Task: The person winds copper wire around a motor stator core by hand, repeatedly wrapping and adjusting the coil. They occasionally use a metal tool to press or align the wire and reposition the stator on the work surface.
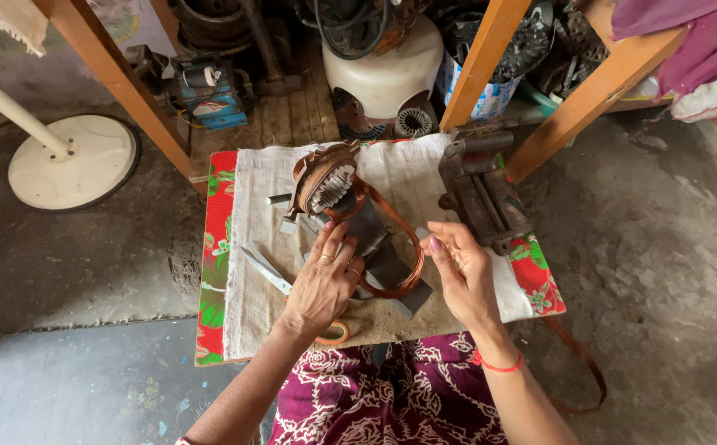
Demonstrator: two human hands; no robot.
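Left hand (325, 280): your palm lies flat, fingers spread, pressing the grey insulation strips (375, 247) at 6 o'clock of the stator (329, 185); it grasps nothing.
Copper coil (404, 255): loops from the stator toward 4 o'clock on the cloth-covered surface (251, 305); keep it taut and unkinked.
Right hand (461, 276): narrow grip, thumb and fingertips pinching the coil's edge.
Vise (482, 189): at 2 o'clock.

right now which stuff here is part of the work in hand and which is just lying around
In hand:
- left hand on the grey strips
- right hand pinching the copper wire coil
- motor stator

Lying about:
- bench vise
- fan base
- white motor housing
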